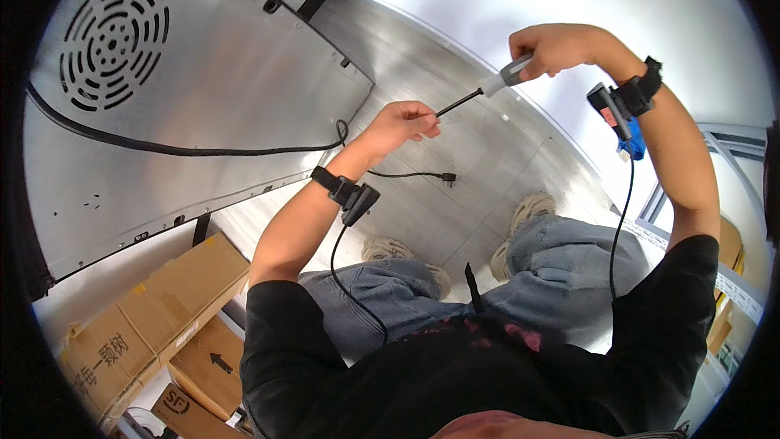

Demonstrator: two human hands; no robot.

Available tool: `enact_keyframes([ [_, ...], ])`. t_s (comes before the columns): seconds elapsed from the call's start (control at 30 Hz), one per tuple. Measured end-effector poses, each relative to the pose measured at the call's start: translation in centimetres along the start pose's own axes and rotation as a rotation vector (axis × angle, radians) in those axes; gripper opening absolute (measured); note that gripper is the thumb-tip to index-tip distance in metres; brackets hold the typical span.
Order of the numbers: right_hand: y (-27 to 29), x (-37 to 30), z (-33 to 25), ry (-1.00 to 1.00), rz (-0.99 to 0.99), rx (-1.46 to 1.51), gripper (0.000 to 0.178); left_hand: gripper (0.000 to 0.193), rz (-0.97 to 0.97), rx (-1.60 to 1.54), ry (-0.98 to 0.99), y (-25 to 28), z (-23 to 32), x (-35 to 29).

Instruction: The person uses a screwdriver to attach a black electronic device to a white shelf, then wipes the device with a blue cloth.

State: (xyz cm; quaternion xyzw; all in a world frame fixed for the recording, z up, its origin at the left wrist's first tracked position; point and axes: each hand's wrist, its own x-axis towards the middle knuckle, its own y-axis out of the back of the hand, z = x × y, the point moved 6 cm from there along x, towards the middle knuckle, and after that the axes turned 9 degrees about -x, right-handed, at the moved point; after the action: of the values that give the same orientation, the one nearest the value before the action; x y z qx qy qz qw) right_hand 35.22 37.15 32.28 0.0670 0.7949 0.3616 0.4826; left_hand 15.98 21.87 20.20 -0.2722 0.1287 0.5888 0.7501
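A screwdriver [497,83] with a grey and clear handle and a dark shaft spans the gap between my hands. My right hand [561,50] is closed round its handle. At the other end, the fingers of my left hand [404,123] pinch the shaft near its tip; the tip itself is hidden by them. Left of my left hand stands a large metal appliance [236,81], its bare panel toward me, with a round vent [114,42] at the upper left. The screwdriver is apart from this panel.
A black power cord [203,151] runs across the panel, and its plug [448,179] lies on the grey floor [463,215]. Cardboard boxes [162,301] are stacked at the lower left. A white surface [504,0] curves along the far right. Thin cables [335,260] hang from devices on both wrists.
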Motion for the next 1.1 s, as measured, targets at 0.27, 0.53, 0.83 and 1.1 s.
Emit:
enact_keyframes([
  [0.27, 2.2, -8.0, 7.9, 0.019, 0.258, 0.127, 0.027, 0.018, 0.094, -0.141, -0.189, -6.3, 6.2, 4.7],
  [0.53, -6.0, -7.1, 12.3, 0.165, 0.266, 0.448, 0.022, 0.011, 0.183, -0.115, -0.326, -8.2, 4.2, 5.9],
  [0.83, -14.1, -3.8, 13.4, 0.169, 0.336, 0.714, 0.023, 0.024, 0.402, 0.17, -0.283, -9.6, 1.5, 6.8],
  [1.1, -20.6, -7.3, 17.9, 0.01, 0.473, 0.604, 0.022, 0.031, 0.307, 0.282, -0.052, -14.4, -5.3, 11.1],
])
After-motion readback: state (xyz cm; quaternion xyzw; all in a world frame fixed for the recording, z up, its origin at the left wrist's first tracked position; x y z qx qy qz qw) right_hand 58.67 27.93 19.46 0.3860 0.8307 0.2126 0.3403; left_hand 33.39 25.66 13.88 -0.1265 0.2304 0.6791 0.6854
